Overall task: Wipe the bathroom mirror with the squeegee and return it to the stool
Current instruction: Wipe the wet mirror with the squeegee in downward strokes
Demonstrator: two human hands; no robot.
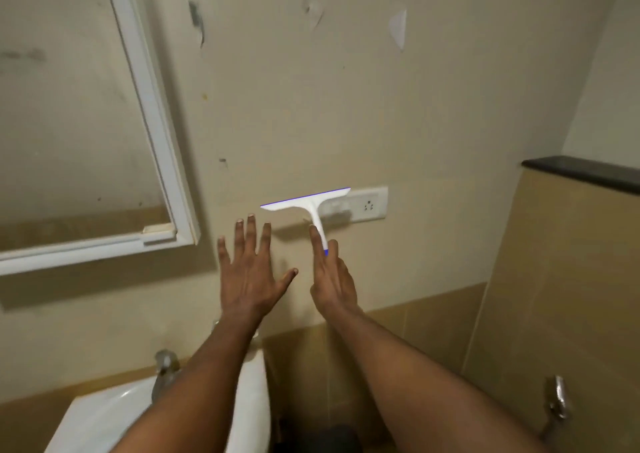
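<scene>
There is a single view, from a wide-angle camera on the person's head. It looks forward at the bathroom wall (pixel 346 106) and tilts down enough to take in both forearms reaching out from the bottom edge. The fingers (pixel 250 231) of the left hand sit near the picture's middle, so the camera stands about an arm's reach from the wall. Left of and above the fingers, the white-framed mirror (pixel 69 123) runs off the left edge, its frame leaning and bowed by the lens. Below the fingers, close under the camera, lies the white basin (pixel 104 414). Right of the fingers a dark-topped ledge (pixel 581 172) meets the right edge.
</scene>
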